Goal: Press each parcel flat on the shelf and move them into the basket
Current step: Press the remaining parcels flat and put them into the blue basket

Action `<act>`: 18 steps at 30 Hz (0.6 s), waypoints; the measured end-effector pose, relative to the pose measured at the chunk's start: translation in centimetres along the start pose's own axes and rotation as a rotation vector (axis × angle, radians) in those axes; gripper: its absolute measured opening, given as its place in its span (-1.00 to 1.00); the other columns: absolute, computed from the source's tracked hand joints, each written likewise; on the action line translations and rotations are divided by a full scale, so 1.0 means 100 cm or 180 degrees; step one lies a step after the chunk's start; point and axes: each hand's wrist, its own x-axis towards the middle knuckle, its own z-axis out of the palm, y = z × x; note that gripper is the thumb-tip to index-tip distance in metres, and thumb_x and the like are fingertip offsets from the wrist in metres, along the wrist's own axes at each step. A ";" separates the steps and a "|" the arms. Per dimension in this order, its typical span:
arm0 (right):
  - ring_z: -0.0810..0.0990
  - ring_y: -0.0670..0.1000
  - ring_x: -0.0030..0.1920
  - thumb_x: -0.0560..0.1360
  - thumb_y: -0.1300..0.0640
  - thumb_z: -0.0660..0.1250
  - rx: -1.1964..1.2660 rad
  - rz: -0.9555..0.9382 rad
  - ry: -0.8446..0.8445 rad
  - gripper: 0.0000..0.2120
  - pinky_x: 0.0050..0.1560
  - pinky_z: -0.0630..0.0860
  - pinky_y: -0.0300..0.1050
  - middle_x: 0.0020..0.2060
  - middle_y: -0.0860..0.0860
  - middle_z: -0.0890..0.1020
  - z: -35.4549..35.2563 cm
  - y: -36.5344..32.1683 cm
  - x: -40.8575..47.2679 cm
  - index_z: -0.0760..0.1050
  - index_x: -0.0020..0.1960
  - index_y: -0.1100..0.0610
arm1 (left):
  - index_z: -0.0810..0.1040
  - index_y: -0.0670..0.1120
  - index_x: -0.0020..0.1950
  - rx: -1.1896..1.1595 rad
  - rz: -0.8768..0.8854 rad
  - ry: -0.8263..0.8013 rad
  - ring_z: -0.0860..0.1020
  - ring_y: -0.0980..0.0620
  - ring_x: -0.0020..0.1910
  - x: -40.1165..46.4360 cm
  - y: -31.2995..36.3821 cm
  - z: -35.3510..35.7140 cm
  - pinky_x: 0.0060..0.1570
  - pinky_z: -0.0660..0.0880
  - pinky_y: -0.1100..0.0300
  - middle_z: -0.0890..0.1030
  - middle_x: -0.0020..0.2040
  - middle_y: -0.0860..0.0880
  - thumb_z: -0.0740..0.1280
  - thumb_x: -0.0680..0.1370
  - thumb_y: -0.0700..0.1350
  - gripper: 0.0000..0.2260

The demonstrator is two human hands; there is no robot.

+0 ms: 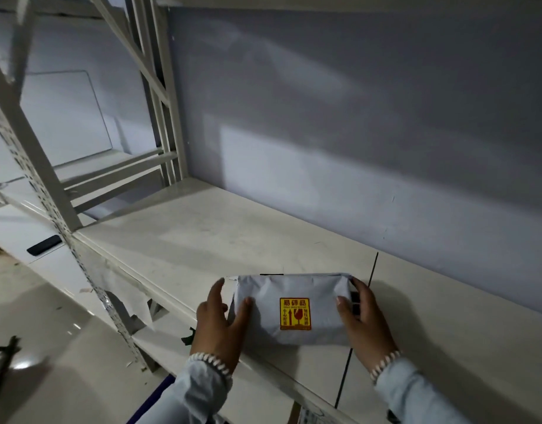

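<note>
A grey plastic-wrapped parcel (291,307) with a yellow and red fragile sticker lies on the white shelf (202,240), near its front edge. My left hand (222,325) grips the parcel's left end, thumb on its top face. My right hand (363,322) clasps the right end, fingers wrapped around the side. Both wrists wear white bead bracelets over pale sleeves. No basket is in view.
A grey wall (355,117) backs the shelf. A perforated metal upright (65,228) and diagonal braces stand at the left. A dark seam (360,328) splits the shelf boards under the parcel. A black flat object (43,244) lies on a lower white surface at left.
</note>
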 end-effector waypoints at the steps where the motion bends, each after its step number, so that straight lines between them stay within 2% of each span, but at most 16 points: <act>1: 0.46 0.04 0.25 0.56 0.06 0.24 -0.0428 -0.0085 0.0219 -0.51 0.23 0.46 -0.03 0.32 0.09 0.43 0.005 0.000 0.003 0.21 0.46 -0.02 | 0.07 0.18 0.51 0.0398 0.0110 0.0049 0.46 -0.15 0.20 0.003 0.004 -0.001 0.19 0.48 -0.06 0.41 0.25 -0.16 0.28 0.51 0.16 -0.37; 3: 0.28 0.11 0.40 0.58 0.09 0.19 -0.1386 -0.0430 0.0549 -0.47 0.39 0.31 0.02 0.43 0.09 0.29 0.013 -0.008 0.008 0.14 0.52 0.01 | -0.08 0.31 0.49 0.1463 0.0613 0.0140 0.32 -0.19 0.36 0.010 0.011 0.001 0.29 0.41 -0.11 0.25 0.44 -0.14 0.22 0.56 0.08 -0.38; 4: 0.20 0.12 0.45 0.57 0.11 0.17 -0.1917 -0.0608 0.0560 -0.46 0.44 0.24 0.09 0.47 0.07 0.23 0.017 -0.014 0.010 0.13 0.52 -0.02 | -0.08 0.35 0.47 0.1921 0.0928 0.0090 0.21 -0.18 0.44 0.014 0.017 0.004 0.35 0.34 -0.13 0.14 0.51 -0.08 0.19 0.57 0.02 -0.40; 5: 0.12 0.11 0.49 0.57 0.10 0.15 -0.2432 -0.0778 0.0423 -0.47 0.48 0.13 0.16 0.50 0.02 0.19 0.024 -0.021 0.012 0.14 0.51 -0.05 | -0.02 0.34 0.46 0.2276 0.1205 -0.0076 0.09 -0.15 0.50 0.018 0.024 0.009 0.41 0.22 -0.14 0.07 0.55 0.00 0.16 0.57 -0.01 -0.44; 7: 0.08 0.05 0.52 0.58 0.01 0.03 -0.3016 -0.1048 -0.0077 -0.52 0.49 -0.02 0.24 0.51 -0.06 0.19 0.044 -0.036 0.016 0.16 0.50 -0.07 | 0.16 0.24 0.45 0.2612 0.1573 -0.0411 0.06 -0.05 0.53 0.022 0.038 0.021 0.48 0.05 -0.11 0.17 0.53 0.10 0.11 0.57 0.05 -0.56; 9: 0.28 0.06 0.45 0.53 -0.05 -0.12 -0.3122 -0.1167 -0.0332 -0.49 0.45 0.11 0.24 0.42 -0.05 0.37 0.066 -0.049 0.014 0.29 0.43 -0.03 | 0.25 0.15 0.42 0.2611 0.1627 -0.0536 0.21 0.00 0.49 0.022 0.043 0.029 0.47 0.05 -0.12 0.33 0.45 0.12 0.04 0.57 0.11 -0.59; 11: 0.54 0.06 0.20 0.50 -0.06 -0.06 -0.3008 -0.1299 -0.0107 -0.55 0.32 0.35 0.19 0.16 -0.07 0.59 0.078 -0.051 0.013 0.48 0.22 -0.05 | 0.36 0.10 0.35 0.2692 0.1652 -0.0399 0.39 0.00 0.36 0.023 0.039 0.031 0.42 0.19 -0.11 0.47 0.33 0.11 -0.01 0.56 0.12 -0.59; 12: 0.58 0.05 0.10 0.50 -0.07 -0.02 -0.3022 -0.1355 -0.0004 -0.62 0.27 0.40 0.17 0.05 -0.10 0.61 0.080 -0.049 0.015 0.50 0.13 -0.07 | 0.43 0.08 0.29 0.2667 0.1689 -0.0283 0.48 -0.02 0.28 0.025 0.035 0.032 0.36 0.27 -0.10 0.54 0.26 0.09 -0.03 0.54 0.13 -0.58; 14: 0.56 0.07 0.06 0.48 -0.10 -0.02 -0.3167 -0.1351 -0.0030 -0.63 0.25 0.37 0.19 0.02 -0.11 0.61 0.074 -0.045 0.018 0.48 0.13 -0.11 | 0.48 0.06 0.27 0.2654 0.1712 -0.0221 0.52 -0.03 0.23 0.030 0.030 0.031 0.32 0.33 -0.07 0.57 0.22 0.07 -0.09 0.49 0.15 -0.49; 18: 0.48 0.10 0.15 0.40 -0.19 -0.14 -0.3407 -0.1123 -0.0212 -0.48 0.28 0.25 0.26 0.11 -0.08 0.56 0.066 -0.047 0.022 0.38 0.23 -0.16 | 0.33 0.04 0.42 0.2835 0.1594 -0.0388 0.38 0.00 0.36 0.032 0.032 0.032 0.42 0.18 0.01 0.44 0.36 0.07 -0.22 0.44 0.17 -0.35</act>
